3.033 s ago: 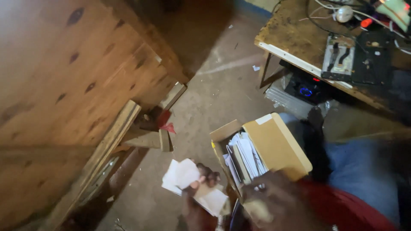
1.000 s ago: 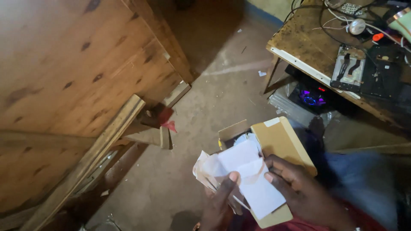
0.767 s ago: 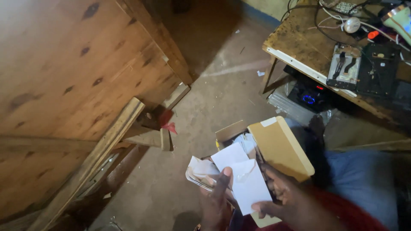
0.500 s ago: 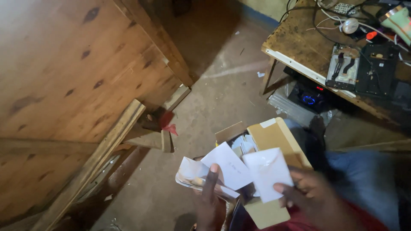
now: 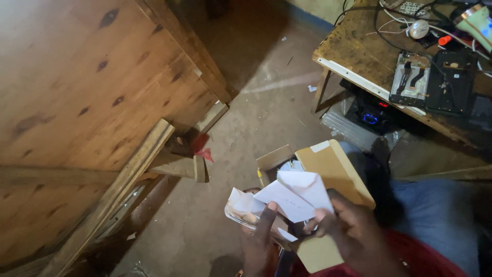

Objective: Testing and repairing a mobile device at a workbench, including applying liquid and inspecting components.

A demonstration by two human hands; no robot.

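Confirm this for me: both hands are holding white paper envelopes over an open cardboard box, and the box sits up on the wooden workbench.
Not quite. The left hand and right hand do hold white paper envelopes over the open cardboard box, but the head view shows that box down low by the person's lap over the concrete floor, not on the wooden workbench, which stands apart at upper right.

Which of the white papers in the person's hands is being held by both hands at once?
The flat white envelope on top: left hand and right hand both pinch it. The crumpled papers rest only on the left.
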